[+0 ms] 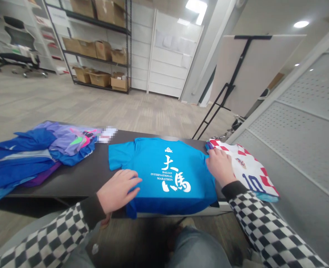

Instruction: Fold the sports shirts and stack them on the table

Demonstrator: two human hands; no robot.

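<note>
A bright blue T-shirt (164, 175) with white marathon lettering lies flat on the dark table (77, 178) in front of me. My left hand (119, 189) rests on its left edge, fingers stretched out flat. My right hand (219, 165) presses on the shirt's right edge, fingers extended, beside a red-and-white checked jersey (249, 169) with the number 10. Both my sleeves are black-and-white checked.
A heap of blue and purple garments (33, 156) covers the table's left end. Behind the table stand a black metal shelf with cardboard boxes (97, 48), a white cabinet (172, 56) and a board on a black easel (245, 70). A perforated partition (306, 123) runs along the right.
</note>
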